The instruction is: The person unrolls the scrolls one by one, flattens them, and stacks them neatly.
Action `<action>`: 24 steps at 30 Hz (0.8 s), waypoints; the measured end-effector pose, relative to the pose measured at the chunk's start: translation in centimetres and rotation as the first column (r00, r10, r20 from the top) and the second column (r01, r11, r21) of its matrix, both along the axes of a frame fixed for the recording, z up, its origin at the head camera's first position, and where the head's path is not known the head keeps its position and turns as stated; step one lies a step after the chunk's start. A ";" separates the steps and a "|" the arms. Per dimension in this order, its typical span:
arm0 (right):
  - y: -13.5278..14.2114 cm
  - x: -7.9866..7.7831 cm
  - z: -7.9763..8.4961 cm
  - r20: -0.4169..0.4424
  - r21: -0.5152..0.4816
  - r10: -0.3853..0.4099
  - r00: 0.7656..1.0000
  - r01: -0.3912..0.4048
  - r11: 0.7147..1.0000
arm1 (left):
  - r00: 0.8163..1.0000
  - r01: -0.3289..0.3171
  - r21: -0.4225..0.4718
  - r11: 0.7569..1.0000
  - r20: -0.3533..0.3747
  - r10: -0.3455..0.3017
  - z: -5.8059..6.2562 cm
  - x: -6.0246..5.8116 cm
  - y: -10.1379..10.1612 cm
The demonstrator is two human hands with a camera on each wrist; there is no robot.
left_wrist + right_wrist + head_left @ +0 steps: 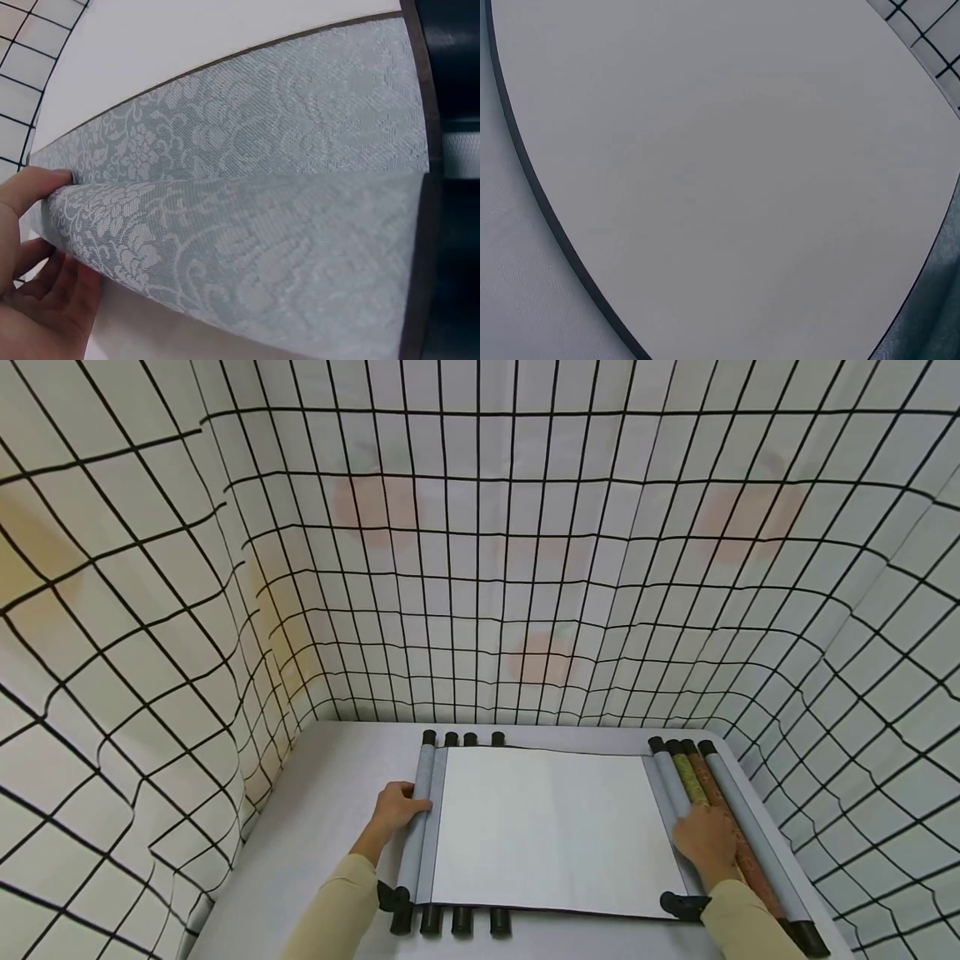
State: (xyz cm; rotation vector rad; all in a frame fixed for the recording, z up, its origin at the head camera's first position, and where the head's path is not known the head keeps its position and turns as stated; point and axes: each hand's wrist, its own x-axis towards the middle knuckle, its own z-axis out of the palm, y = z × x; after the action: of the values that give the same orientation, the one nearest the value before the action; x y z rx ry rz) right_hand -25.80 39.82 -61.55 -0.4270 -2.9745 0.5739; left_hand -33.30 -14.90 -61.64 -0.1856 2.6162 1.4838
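A blank white scroll (555,827) with grey-blue patterned borders lies spread between two rolled ends. My left hand (401,806) grips its left roll (415,856) partway along. In the left wrist view, the thumb rests on top of the brocade roll (225,247) and the fingers curl behind it. Over the right roll (670,777) my right hand (707,843) holds on with bent fingers, beside a green rolled scroll (688,778); its fingertips are hidden. The right wrist view shows only the white sheet (727,180) and its dark edge, with no hand.
A brown rolled scroll (753,868) and another grey-blue one (780,868) lie along the table's right side. Several black knobs (462,922) of other rods stick out from beneath the sheet. Black wire mesh (480,552) surrounds the white table (300,827) at the back and sides.
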 end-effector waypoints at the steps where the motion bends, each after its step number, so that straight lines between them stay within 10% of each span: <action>1: -0.1 0.0 0.0 0.016 0.000 -0.012 1.000 0.012 1.000 | 1.000 0.008 0.005 1.000 0.003 -0.008 0.0 0.0 0.0; 24: -0.3 0.8 0.0 0.045 0.031 0.005 0.999 -0.007 0.999 | 0.999 0.025 -0.020 0.999 0.026 -0.024 0.2 0.2 -0.2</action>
State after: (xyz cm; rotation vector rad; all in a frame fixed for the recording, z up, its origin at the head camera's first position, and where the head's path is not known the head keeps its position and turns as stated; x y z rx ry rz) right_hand -25.00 39.50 -61.56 -0.4344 -3.0245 0.5245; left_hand -33.06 -15.12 -61.42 -0.1728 2.6043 1.4378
